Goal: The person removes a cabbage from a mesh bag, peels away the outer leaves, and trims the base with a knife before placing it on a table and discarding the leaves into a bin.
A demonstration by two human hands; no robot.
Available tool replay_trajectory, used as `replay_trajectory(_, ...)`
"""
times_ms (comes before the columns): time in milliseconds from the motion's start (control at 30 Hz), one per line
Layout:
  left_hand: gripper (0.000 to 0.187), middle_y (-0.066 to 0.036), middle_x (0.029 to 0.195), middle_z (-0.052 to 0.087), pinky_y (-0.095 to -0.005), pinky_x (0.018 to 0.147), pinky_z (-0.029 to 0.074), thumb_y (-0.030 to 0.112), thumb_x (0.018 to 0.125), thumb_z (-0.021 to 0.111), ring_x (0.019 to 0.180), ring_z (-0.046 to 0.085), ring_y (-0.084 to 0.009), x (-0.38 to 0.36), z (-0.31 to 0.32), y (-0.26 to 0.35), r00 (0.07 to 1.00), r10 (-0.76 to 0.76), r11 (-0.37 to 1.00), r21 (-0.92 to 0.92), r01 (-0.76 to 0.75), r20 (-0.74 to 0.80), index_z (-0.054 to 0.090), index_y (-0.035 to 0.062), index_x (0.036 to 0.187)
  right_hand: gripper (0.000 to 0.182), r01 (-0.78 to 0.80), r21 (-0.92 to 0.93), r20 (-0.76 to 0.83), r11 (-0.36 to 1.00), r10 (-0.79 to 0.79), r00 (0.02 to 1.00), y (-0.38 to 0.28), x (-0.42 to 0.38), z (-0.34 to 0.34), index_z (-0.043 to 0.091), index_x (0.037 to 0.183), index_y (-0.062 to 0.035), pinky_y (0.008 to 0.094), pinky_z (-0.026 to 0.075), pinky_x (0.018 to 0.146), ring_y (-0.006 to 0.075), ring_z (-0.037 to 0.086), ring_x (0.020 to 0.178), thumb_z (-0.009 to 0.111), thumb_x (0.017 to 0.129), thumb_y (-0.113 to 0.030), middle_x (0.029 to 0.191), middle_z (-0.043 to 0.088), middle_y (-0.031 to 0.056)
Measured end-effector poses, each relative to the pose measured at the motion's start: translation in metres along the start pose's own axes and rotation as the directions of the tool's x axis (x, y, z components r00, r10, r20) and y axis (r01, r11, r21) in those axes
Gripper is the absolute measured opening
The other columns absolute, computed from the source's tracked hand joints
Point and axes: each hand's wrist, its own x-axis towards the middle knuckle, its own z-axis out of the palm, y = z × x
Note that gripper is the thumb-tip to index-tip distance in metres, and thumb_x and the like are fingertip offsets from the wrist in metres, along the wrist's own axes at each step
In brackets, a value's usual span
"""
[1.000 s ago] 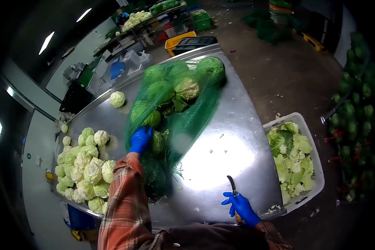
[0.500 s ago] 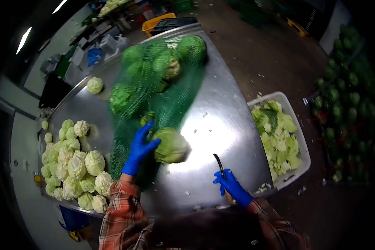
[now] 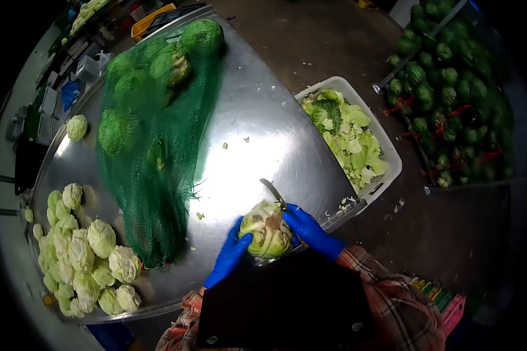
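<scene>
Head view: by the near edge of a steel table [image 3: 249,82], the left hand [image 3: 231,253] cups a cabbage [image 3: 266,238] while the right hand [image 3: 311,229] grips a curved knife [image 3: 272,190] against it; safe handling wants left fingers clear of the blade.

Head-worn view, forward and down at hands [image 3: 234,247] [image 3: 303,223]

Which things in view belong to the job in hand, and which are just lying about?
Seemingly part of the job:
cabbage, between left grip and right grip
curved knife, in the right grip
green net bag
pale cabbages, piled on the metal table
white crate with leaves

Probably just lying about:
yellow bin, beyond the table
blue item, too unclear to identify
</scene>
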Motion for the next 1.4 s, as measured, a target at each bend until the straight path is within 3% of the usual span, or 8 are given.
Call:
replay_trajectory(33, 0.082, -0.017, 0.143, 0.035, -0.0356, 0.106, 0.034, 0.024, 0.081, 0.074, 0.127, 0.042, -0.026, 0.001, -0.003, -0.016, 1.0, 0.009, 0.997, -0.07, -0.01, -0.015, 0.027, -0.001, 0.143, 0.048, 0.209, -0.011, -0.003, 0.978, -0.209, 0.978, 0.013, 0.008, 0.005, 0.042, 0.135, -0.0045, 0.0216, 0.046, 0.052, 0.0101, 0.056, 0.065, 0.048, 0.098, -0.033, 0.099, 0.058, 0.0089)
replay_trajectory(167, 0.095, -0.017, 0.141, 0.037, -0.0372, 0.104, 0.039, 0.019, 0.072, 0.081, 0.126, 0.044, -0.028, -0.013, 0.053, 0.005, 0.966, 0.201, 0.979, -0.003, -0.204, -0.161, 0.024, -0.0005, 0.144, 0.042, 0.046, -0.026, 0.078, 0.999, -0.044, 0.996, -0.003, 0.015, -0.013, 0.047, 0.128, -0.0031, 0.0229, 0.048, 0.05, 0.0142, 0.058, 0.071, 0.048, 0.098, -0.032, 0.096, 0.056, 0.0097)
replay_trajectory(300, 0.113, -0.017, 0.142, 0.032, -0.0378, 0.104, 0.039, 0.017, 0.063, 0.087, 0.13, 0.037, -0.0281, 0.015, 0.063, 0.011, 0.878, 0.46, 0.669, 0.702, -0.245, -0.132, 0.013, 0.0018, 0.146, 0.035, 0.07, -0.246, 0.072, 0.967, -0.053, 0.996, -0.039, 0.028, -0.045, 0.048, 0.118, -0.0019, 0.025, 0.048, 0.047, 0.0148, 0.059, 0.072, 0.055, 0.094, -0.027, 0.097, 0.056, 0.0101)
replay_trajectory(400, 0.112, -0.017, 0.145, 0.028, -0.0377, 0.105, 0.038, 0.017, 0.063, 0.086, 0.132, 0.034, -0.0276, 0.056, 0.048, -0.025, 0.783, 0.56, 0.796, 0.439, -0.418, -0.269, 0.014, 0.0021, 0.146, 0.029, 0.372, -0.421, 0.075, 0.828, -0.376, 0.923, -0.031, 0.035, -0.071, 0.05, 0.108, -0.0021, 0.0298, 0.049, 0.057, 0.0199, 0.061, 0.074, 0.063, 0.088, -0.019, 0.096, 0.057, 0.0114)
replay_trajectory(467, 0.112, -0.018, 0.145, 0.028, -0.0375, 0.107, 0.035, 0.015, 0.065, 0.084, 0.132, 0.034, -0.0273, 0.059, 0.078, -0.003, 0.734, 0.59, 0.786, 0.446, -0.428, -0.336, 0.01, 0.0042, 0.148, 0.027, 0.667, -0.528, 0.178, 0.525, -0.699, 0.692, 0.0, 0.046, -0.087, 0.051, 0.107, -0.0027, 0.0332, 0.05, 0.063, 0.0244, 0.061, 0.076, 0.064, 0.087, -0.017, 0.095, 0.057, 0.0125)
replay_trajectory(633, 0.102, -0.017, 0.146, 0.028, -0.0375, 0.106, 0.037, 0.016, 0.072, 0.079, 0.129, 0.038, -0.0275, 0.067, 0.103, 0.008, 0.74, 0.592, 0.78, 0.457, -0.427, -0.32, 0.012, 0.0055, 0.149, 0.017, 0.48, -0.613, 0.25, 0.627, -0.422, 0.871, -0.014, 0.037, -0.088, 0.045, 0.095, -0.0048, 0.0485, 0.047, 0.063, 0.0433, 0.059, 0.072, 0.052, 0.091, -0.02, 0.079, 0.059, 0.0206)
replay_trajectory(933, 0.094, -0.017, 0.142, 0.033, -0.038, 0.104, 0.039, 0.023, 0.075, 0.079, 0.126, 0.042, -0.0278, 0.076, 0.103, 0.008, 0.714, 0.628, 0.728, 0.558, -0.398, -0.31, 0.021, 0.0009, 0.146, 0.017, 0.553, -0.643, 0.299, 0.531, -0.49, 0.819, -0.023, 0.028, -0.09, 0.045, 0.095, -0.0034, 0.0501, 0.048, 0.058, 0.0422, 0.06, 0.066, 0.051, 0.089, -0.018, 0.072, 0.059, 0.0229)
replay_trajectory(1400, 0.092, -0.016, 0.125, 0.045, -0.0391, 0.1, 0.037, 0.027, 0.071, 0.081, 0.116, 0.044, -0.0293, 0.092, 0.121, 0.014, 0.59, 0.727, 0.539, 0.825, -0.172, -0.352, 0.03, 0.0029, 0.144, 0.019, 0.186, -0.802, 0.171, 0.568, -0.08, 0.982, -0.028, 0.062, -0.086, 0.047, 0.101, -0.0027, 0.0509, 0.048, 0.064, 0.0436, 0.061, 0.076, 0.05, 0.087, -0.015, 0.082, 0.062, 0.0245)
